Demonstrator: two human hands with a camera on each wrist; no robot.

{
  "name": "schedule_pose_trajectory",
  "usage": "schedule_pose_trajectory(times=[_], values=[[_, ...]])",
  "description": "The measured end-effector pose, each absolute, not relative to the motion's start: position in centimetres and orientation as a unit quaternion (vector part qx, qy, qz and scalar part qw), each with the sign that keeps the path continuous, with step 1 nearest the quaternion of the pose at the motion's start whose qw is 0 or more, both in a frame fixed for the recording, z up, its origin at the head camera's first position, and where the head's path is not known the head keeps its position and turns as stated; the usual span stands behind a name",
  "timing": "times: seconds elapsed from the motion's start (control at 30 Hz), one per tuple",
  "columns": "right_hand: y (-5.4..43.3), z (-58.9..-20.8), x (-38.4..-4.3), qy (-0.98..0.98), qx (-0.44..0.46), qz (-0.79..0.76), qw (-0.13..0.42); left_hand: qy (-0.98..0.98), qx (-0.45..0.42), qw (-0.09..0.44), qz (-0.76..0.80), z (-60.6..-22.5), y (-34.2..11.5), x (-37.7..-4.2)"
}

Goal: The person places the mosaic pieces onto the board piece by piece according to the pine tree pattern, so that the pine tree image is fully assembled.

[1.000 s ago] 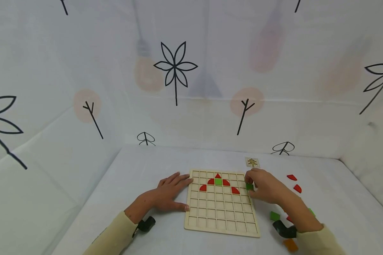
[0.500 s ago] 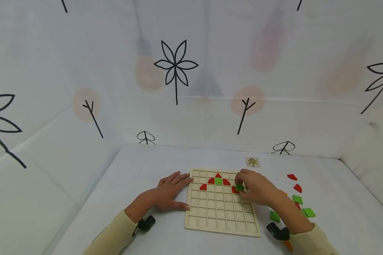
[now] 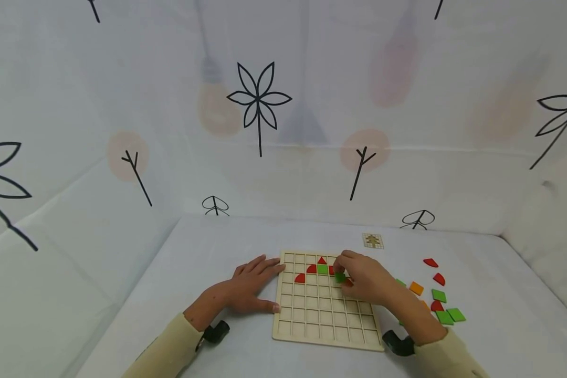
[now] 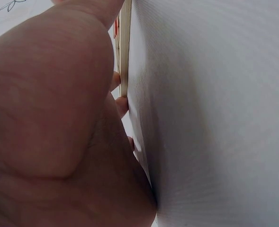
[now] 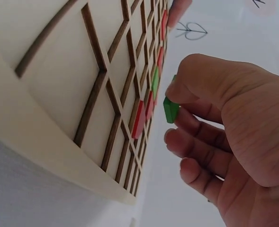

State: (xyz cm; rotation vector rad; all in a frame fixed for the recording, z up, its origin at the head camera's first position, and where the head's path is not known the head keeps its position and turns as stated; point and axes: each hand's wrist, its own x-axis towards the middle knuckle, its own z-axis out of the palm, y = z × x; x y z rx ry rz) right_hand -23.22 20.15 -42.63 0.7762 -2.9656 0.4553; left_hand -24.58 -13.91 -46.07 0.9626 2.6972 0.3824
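A wooden grid board point(image 3: 328, 317) lies flat, with red pieces and one green square tile point(image 3: 322, 269) set in its upper cells. Between thumb and fingers, my right hand point(image 3: 366, 278) pinches another green square tile point(image 3: 340, 277) above the board's upper right cells. In the right wrist view that held tile point(image 5: 170, 109) is tilted and apart from the board point(image 5: 49, 71). Fingers spread, my left hand point(image 3: 248, 289) rests at the board's left edge, its thumb and fingertips touching it. The left wrist view shows mostly palm point(image 4: 49, 104) beside the board's edge point(image 4: 125, 52).
Loose tiles lie right of the board: green squares point(image 3: 438, 295), orange squares point(image 3: 416, 288) and red rounded pieces point(image 3: 430, 262), some partly behind the right forearm. A small pattern card point(image 3: 373, 241) lies behind the board. A patterned white cloth wall point(image 3: 302, 178) rises at the back.
My right hand has moved left from the board's right edge to over its upper right cells, carrying the green tile. My left hand has stayed in place.
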Motion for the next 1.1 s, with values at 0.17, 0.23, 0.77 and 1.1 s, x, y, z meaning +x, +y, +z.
schedule_pose_trajectory(times=[0.17, 0.23, 0.77, 1.1], values=[[19.7, -43.1, -23.4, -0.949, 0.272, 0.154, 0.044, 0.926, 0.331, 0.125, 0.128, -46.2, -13.9, -24.7], [19.6, -43.3, -23.5, -0.945, 0.282, 0.158, 0.044, 0.926, 0.331, 0.126, 0.129, -46.2, -13.9, -24.6], [19.6, -44.1, -23.5, -0.938, 0.301, 0.159, 0.058, 0.924, 0.337, 0.121, 0.136, -46.1, -14.0, -24.6], [19.8, -44.2, -23.5, -0.938, 0.301, 0.163, 0.061, 0.924, 0.336, 0.12, 0.137, -46.3, -14.0, -24.6]])
